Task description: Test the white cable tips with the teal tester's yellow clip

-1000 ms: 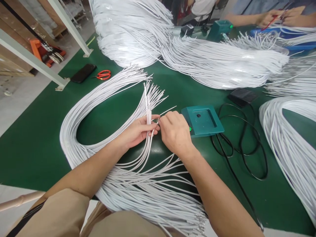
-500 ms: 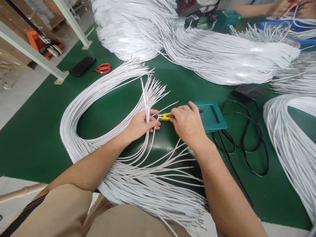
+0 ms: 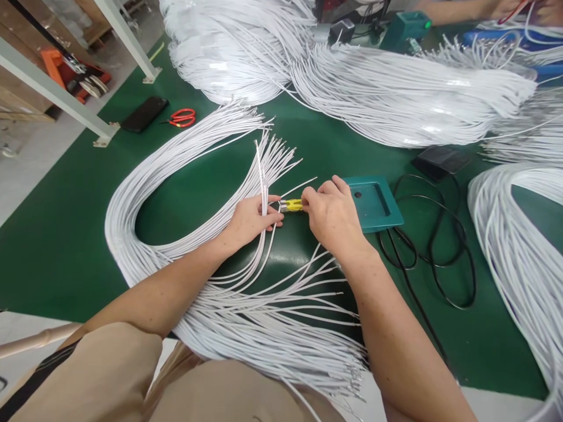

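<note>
My left hand (image 3: 251, 221) is closed around a few white wires (image 3: 264, 193) whose ends stick up above my fingers. My right hand (image 3: 331, 212) grips yellow-handled pliers (image 3: 292, 205). The metal jaws point left and meet a wire at my left fingertips; whether they are closed on it I cannot tell. A looped bundle of white wires (image 3: 121, 214) curves around to the left, its tipped ends lying beyond my left hand. Below my forearms spread more loose wire ends (image 3: 281, 334). A shallow teal tray (image 3: 384, 226) sits just right of my right hand.
Red-handled scissors (image 3: 182, 118) and a black phone-like slab (image 3: 145, 114) lie at the far left, near a metal post (image 3: 125, 38). Large wire bundles (image 3: 409, 97) fill the back. Black cable (image 3: 433, 258) coils on the right beside another bundle (image 3: 505, 234). A co-worker's hands (image 3: 510, 10) show at top right.
The pliers have turned slightly and their handles look closer together. Both hands stay in nearly the same place; the whole view has shifted a little.
</note>
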`<state>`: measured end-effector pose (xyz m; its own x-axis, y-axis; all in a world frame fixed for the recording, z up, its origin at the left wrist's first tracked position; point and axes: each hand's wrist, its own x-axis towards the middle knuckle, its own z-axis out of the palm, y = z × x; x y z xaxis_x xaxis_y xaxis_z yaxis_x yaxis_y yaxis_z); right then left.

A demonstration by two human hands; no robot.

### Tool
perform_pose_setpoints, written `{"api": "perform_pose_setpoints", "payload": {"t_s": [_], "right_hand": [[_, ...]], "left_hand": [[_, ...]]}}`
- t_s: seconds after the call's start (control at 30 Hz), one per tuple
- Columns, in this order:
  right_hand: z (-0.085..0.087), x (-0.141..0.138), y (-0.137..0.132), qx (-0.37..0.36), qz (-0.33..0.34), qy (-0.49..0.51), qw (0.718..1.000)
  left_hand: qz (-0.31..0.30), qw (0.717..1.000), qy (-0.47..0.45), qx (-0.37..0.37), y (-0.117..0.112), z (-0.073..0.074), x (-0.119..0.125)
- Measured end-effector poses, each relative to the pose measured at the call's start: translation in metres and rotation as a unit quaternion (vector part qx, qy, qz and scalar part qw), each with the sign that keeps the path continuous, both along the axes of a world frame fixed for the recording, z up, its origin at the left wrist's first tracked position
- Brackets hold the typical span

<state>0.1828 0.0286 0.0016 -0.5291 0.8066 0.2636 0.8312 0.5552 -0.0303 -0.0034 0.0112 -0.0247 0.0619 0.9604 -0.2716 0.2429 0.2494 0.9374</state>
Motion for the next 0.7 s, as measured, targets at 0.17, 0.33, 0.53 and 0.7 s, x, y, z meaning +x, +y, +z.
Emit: {"api": "perform_pose_setpoints", "payload": {"t_s": [0.17,0.33,0.53,0.7], "right_hand": [[-0.001,0.011,-0.002,0.052,-0.116,0.033,0.991],[-0.006,0.019,0.001,0.073,-0.155,0.055,0.984],[0.019,-0.007,-0.018,-0.109,0.083,0.186,0.973],[0.016,-0.036,-0.039,-0.245,0.202,0.12,0.941]], "left_hand": [[-0.004,1.0,-0.001,-0.006,0.0,0.002,-0.001],[-0.002,0.999,-0.037,-0.012,0.002,0.006,-0.009],[0.01,0.993,-0.12,-0.013,0.003,0.013,-0.017],[0.003,0.987,-0.154,-0.038,0.004,0.017,-0.02]]}}
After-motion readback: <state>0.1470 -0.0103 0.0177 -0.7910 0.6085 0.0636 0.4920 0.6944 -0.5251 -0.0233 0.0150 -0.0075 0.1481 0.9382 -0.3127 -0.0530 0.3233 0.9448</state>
